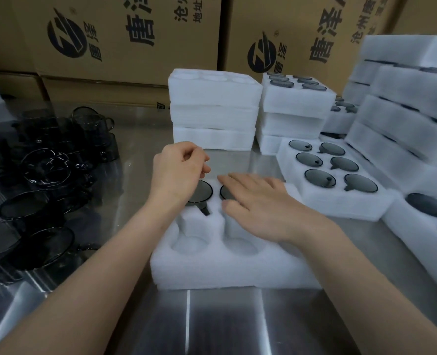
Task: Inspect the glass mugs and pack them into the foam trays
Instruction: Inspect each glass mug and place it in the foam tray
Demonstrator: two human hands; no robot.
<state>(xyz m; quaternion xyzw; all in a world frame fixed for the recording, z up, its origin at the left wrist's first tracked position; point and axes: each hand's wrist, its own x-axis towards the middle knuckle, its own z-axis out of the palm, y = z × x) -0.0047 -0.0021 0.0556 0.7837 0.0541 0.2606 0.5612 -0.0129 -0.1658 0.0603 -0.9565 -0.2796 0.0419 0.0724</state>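
A white foam tray (pixel 212 267) lies in front of me on the steel table. Two dark glass mugs sit bottom-up in its middle pockets: the left mug (pixel 202 193) with its handle pointing toward me, and the right mug (pixel 226 192) mostly hidden. My left hand (pixel 179 172) hovers over the tray's far left, fingers curled, nothing visible in them. My right hand (pixel 261 203) lies flat, fingers spread, on the right mug and the foam. The two near pockets (pixel 192 243) hold nothing.
Several loose dark glass mugs (pixel 46 175) crowd the table at left. Stacked foam trays (pixel 215 108) stand behind. Filled trays (pixel 332 175) and taller stacks (pixel 404 111) line the right. Cardboard boxes (pixel 125 34) wall the back.
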